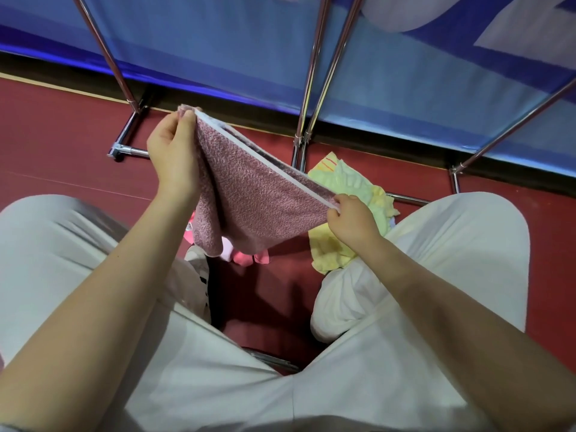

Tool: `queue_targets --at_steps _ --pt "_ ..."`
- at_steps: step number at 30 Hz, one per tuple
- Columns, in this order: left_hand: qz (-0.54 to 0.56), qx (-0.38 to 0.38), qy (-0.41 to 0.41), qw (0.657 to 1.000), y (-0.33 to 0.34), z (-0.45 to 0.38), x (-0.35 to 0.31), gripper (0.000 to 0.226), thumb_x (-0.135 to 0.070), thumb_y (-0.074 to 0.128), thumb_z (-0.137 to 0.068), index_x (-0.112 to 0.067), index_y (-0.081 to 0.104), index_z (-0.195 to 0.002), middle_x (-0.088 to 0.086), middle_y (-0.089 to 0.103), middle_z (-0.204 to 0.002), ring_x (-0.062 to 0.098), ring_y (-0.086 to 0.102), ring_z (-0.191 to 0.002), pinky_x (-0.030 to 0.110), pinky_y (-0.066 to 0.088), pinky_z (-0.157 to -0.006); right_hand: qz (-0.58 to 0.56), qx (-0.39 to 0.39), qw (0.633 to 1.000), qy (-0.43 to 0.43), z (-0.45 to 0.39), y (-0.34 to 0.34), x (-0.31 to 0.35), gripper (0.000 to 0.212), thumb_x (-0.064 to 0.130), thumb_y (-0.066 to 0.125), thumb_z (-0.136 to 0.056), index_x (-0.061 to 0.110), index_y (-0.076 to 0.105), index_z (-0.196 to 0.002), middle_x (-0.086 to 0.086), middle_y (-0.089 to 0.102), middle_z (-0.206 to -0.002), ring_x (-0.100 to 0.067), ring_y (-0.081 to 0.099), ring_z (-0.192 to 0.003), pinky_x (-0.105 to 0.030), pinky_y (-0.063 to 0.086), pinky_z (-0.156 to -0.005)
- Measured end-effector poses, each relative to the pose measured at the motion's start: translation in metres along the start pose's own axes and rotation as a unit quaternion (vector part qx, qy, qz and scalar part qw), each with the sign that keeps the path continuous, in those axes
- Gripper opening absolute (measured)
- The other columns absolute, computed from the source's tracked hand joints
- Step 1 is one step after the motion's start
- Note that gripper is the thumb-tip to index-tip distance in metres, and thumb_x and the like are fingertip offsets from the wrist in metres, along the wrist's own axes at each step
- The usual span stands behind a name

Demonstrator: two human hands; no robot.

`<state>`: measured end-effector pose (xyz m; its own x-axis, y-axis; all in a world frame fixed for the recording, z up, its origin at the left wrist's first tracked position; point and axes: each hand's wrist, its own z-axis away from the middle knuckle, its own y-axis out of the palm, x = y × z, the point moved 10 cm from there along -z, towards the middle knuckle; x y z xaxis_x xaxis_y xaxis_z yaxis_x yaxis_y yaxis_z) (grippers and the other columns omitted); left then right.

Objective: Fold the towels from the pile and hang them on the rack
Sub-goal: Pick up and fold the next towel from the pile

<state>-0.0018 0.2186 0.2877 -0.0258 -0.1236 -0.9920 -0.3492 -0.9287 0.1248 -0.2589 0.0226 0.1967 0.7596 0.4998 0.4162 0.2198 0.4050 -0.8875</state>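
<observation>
Folding step under way: left hand (173,145) and right hand (350,218) are each pinching a corner of the pink towel (249,198), doubled and hanging between them. Next, judged: lifting it onto the rack (314,73) beyond the hands.

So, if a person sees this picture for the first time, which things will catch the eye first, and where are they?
The eye goes first to the pink towel, stretched in the air at the centre between the left hand and the right hand, each pinching one end of its white-trimmed edge. Behind it, a yellow-green towel lies crumpled on the red floor by the right knee. The shiny metal rack stands beyond, before a blue wall.
</observation>
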Motion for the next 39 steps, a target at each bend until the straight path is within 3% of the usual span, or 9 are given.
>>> queue_targets --at_steps 5,9,11,16,22,27,31,35,39 --pt "-0.012 0.043 0.027 0.999 0.017 0.009 -0.010 0.019 -0.018 0.053 -0.093 -0.021 0.069 -0.082 0.000 0.064 -0.088 0.010 0.056 -0.084 0.023 0.045 -0.080 -0.041 -0.030 0.998 0.045 -0.002 -0.006 -0.022 0.043 0.018 0.056 -0.092 0.005 0.042 -0.131 -0.010 0.058 -0.087 -0.032 0.061 -0.086 -0.030 0.037 -0.066" --pt "-0.018 0.061 0.043 0.997 0.023 0.012 -0.019 0.015 -0.019 0.054 -0.092 -0.018 0.065 -0.082 0.003 0.059 -0.088 0.010 0.053 -0.083 0.021 0.043 -0.078 -0.061 -0.018 0.995 0.082 -0.004 -0.001 -0.036 0.051 0.023 0.064 -0.090 0.007 0.047 -0.135 -0.013 0.064 -0.114 -0.032 0.061 -0.104 -0.031 0.043 -0.081" --pt "-0.021 0.066 0.056 0.996 0.026 0.013 -0.023 0.014 -0.017 0.054 -0.092 -0.017 0.064 -0.083 0.003 0.058 -0.087 0.009 0.051 -0.082 0.020 0.042 -0.076 -0.065 -0.014 0.994 0.092 -0.004 0.001 -0.040 0.040 0.024 0.065 -0.089 0.009 0.058 -0.126 -0.011 0.066 -0.116 -0.029 0.061 -0.103 -0.028 0.042 -0.079" --pt "-0.017 0.070 0.073 0.995 0.025 0.013 -0.032 0.014 -0.018 0.054 -0.093 -0.015 0.064 -0.085 -0.007 0.056 -0.078 0.007 0.049 -0.078 0.020 0.041 -0.075 -0.079 0.003 0.994 0.073 -0.002 -0.002 -0.033 0.013 0.023 0.069 -0.083 0.011 0.065 -0.085 0.002 0.056 -0.070 -0.020 0.052 -0.071 -0.027 0.033 -0.054" --pt "0.004 0.011 0.058 0.998 -0.003 0.003 -0.035 0.016 -0.019 0.055 -0.093 -0.020 0.071 -0.089 -0.013 0.065 -0.081 0.004 0.058 -0.083 0.020 0.046 -0.082 -0.174 0.029 0.984 0.018 0.004 0.000 -0.015 0.008 0.013 0.071 -0.082 0.013 0.063 -0.079 0.009 0.050 -0.064 -0.010 0.048 -0.063 -0.032 0.045 -0.067" --pt "0.001 0.012 0.074 0.997 -0.008 0.000 -0.039 0.016 -0.017 0.055 -0.093 -0.021 0.070 -0.087 -0.008 0.065 -0.085 0.005 0.058 -0.084 0.019 0.045 -0.081 -0.084 -0.098 0.992 -0.005 0.010 -0.038 -0.006 0.011 0.015 0.062 -0.088 0.016 0.064 -0.098 0.003 0.052 -0.078 -0.014 0.050 -0.069 -0.027 0.032 -0.060" --pt "0.021 -0.006 0.036 0.999 -0.015 -0.005 -0.028 0.019 -0.016 0.056 -0.093 -0.020 0.065 -0.078 -0.005 0.052 -0.079 0.009 0.047 -0.079 0.020 0.040 -0.073 0.001 -0.183 0.981 -0.058 0.016 -0.059 0.006 0.027 0.010 0.048 -0.088 0.006 0.067 -0.107 -0.015 0.056 -0.096 -0.032 0.056 -0.075 -0.029 0.031 -0.060" --pt "0.055 -0.061 -0.021 0.996 -0.028 -0.011 -0.012 0.025 -0.010 0.055 -0.094 -0.019 0.064 -0.074 -0.007 0.051 -0.073 0.006 0.046 -0.072 0.017 0.039 -0.068 -0.002 -0.259 0.961 -0.102 0.024 -0.082 0.019 0.031 0.011 0.046 -0.085 0.010 0.071 -0.104 -0.012 0.052 -0.091 -0.031 0.053 -0.083 -0.034 0.041 -0.056" --pt "0.042 -0.052 -0.040 0.997 -0.029 -0.015 0.000 0.026 -0.013 0.055 -0.094 -0.021 0.057 -0.069 -0.009 0.044 -0.068 0.005 0.040 -0.067 0.021 0.034 -0.063 -0.027 -0.327 0.939 -0.101 0.032 -0.104 0.015 0.029 0.010 0.050 -0.085 0.018 0.074 -0.101 -0.009 0.054 -0.110 -0.027 0.045 -0.111 -0.034 0.047 -0.078"
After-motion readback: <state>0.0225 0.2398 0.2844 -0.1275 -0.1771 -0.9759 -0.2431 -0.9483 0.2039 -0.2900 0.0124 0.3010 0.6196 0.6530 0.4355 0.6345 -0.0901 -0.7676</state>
